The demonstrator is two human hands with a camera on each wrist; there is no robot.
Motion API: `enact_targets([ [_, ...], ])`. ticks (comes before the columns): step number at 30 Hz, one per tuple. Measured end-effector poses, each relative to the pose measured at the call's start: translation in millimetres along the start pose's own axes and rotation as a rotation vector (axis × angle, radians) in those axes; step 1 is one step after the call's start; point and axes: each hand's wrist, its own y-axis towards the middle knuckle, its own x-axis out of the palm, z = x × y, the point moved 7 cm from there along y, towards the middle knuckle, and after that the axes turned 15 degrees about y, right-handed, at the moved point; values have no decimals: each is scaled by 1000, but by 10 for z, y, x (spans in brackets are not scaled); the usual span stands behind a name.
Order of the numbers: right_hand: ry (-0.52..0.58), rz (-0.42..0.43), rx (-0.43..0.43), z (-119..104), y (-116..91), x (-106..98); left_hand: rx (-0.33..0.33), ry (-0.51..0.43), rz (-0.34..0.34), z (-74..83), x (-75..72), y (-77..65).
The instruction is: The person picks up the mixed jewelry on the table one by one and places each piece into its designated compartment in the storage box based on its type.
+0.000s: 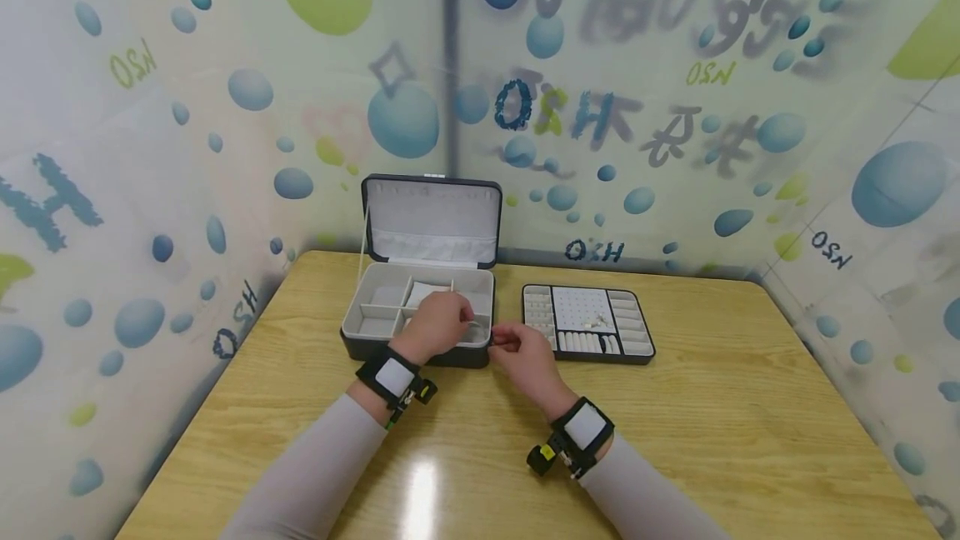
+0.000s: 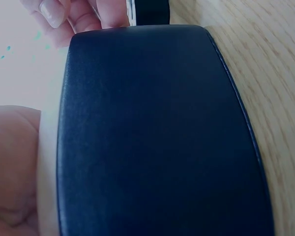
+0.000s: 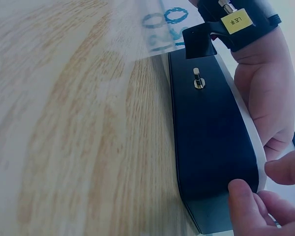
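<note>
A dark jewelry box with a pale lining stands with its lid raised. My left hand reaches over the front wall into the front right compartment, where a thin pale curved thing shows beside the fingers. Its fingertips are hidden, so whatever they hold cannot be made out. The right hand is at the box's front right corner. In the right wrist view one of its fingers touches the outer corner, while another digit stands apart above the rim. Nothing shows between them.
A jewelry tray lies right of the box, with ring rolls, slots and a white earring panel bearing small pieces. A pale folded piece is in the back middle compartment. The wooden table meets patterned curtains behind.
</note>
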Motion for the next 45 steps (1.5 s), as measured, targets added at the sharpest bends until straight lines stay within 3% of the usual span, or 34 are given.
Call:
enact_targets([
  [35, -17, -8, -22, -18, -17, 0, 14, 16, 39, 30, -84, -24],
  [45, -8, -79, 17, 12, 15, -24, 23, -16, 46, 30, -171, -51],
])
